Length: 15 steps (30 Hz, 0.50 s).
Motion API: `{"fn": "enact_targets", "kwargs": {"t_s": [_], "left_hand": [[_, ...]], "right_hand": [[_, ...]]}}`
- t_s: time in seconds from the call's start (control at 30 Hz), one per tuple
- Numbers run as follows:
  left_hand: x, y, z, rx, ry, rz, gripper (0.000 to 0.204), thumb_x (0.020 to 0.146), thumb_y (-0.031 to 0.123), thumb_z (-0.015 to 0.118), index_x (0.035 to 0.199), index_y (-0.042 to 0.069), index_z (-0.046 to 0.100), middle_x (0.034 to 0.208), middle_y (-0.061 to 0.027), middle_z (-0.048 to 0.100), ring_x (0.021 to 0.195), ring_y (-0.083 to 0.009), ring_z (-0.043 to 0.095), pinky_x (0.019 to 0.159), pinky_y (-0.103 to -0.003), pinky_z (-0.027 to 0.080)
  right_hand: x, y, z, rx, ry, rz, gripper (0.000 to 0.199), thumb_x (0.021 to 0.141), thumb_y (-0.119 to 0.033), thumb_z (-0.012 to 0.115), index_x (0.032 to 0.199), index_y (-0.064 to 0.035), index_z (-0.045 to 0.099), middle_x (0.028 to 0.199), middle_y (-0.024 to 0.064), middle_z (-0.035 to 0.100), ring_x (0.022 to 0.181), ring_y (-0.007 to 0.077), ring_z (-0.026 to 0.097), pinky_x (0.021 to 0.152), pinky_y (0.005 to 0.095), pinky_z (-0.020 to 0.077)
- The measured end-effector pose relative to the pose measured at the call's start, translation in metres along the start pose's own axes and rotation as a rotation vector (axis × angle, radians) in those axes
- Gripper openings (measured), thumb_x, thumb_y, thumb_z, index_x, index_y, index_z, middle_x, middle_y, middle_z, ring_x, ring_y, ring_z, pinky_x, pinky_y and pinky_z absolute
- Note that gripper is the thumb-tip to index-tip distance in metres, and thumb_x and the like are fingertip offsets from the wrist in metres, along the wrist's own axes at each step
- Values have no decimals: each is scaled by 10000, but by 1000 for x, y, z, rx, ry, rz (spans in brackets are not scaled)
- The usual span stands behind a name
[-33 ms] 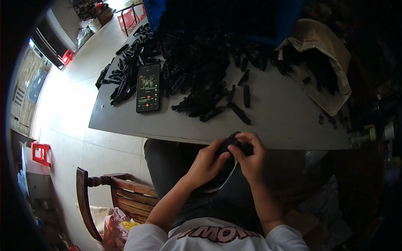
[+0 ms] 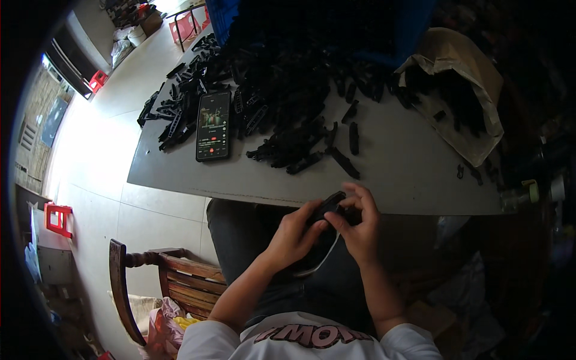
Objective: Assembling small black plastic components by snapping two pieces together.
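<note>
Viewpoint: looking down from the person's head at both hands, held together just below the near edge of a grey tabletop (image 2: 414,174).
Left hand (image 2: 293,235): fingers curled, grip closed on the near end of a small black plastic part (image 2: 329,206).
Right hand (image 2: 359,225): fingers bent over the far end of the same part, thumb pressing from below, so its grip is also closed on it.
Black plastic part: held between the two hands above the person's lap, just in front of the tabletop edge and not touching it.
Below the hands: a dark bowl-like container with a pale rim (image 2: 318,264) rests on the lap; what it holds cannot be made out.
Pile: a large heap of similar black plastic pieces (image 2: 282,90) covers the far half of the tabletop, with a few stray ones lying nearer.
Phone (image 2: 213,125): lies flat on the tabletop, left of centre, screen lit, beside the pile.
Bag (image 2: 462,78): a crumpled tan bag sits at the far right of the tabletop with black pieces in it.
Chair (image 2: 162,276): a wooden chair stands to the person's left on the pale tiled floor.
</note>
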State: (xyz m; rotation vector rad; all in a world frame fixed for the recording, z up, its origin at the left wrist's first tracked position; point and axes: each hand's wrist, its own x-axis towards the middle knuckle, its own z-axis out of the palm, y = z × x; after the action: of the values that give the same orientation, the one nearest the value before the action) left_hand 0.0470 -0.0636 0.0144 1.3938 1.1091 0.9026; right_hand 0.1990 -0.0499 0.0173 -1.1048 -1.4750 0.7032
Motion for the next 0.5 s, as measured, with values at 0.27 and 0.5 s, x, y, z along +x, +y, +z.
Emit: {"fn": "enact_targets", "kwargs": {"t_s": [0.27, 0.5], "left_hand": [[-39, -36, -14, 213, 56, -20, 299, 823, 139, 601, 1065, -21, 529, 791, -200, 597, 708, -356, 599, 633, -337, 471], [-39, -43, -23, 214, 30, -30, 223, 841, 102, 564, 1031, -13, 545, 674, -93, 582, 552, -134, 562, 554, -256, 453]], "right_hand": [[-43, 28, 24, 217, -293, 387, 275, 767, -224, 720, 885, -32, 563, 715, 2, 554, 608, 59, 489, 571, 202, 388], [-49, 43, 31, 243, -337, 413, 255, 782, -220, 708, 859, -24, 564, 730, 19, 567, 661, 79, 511, 619, 228, 422]]}}
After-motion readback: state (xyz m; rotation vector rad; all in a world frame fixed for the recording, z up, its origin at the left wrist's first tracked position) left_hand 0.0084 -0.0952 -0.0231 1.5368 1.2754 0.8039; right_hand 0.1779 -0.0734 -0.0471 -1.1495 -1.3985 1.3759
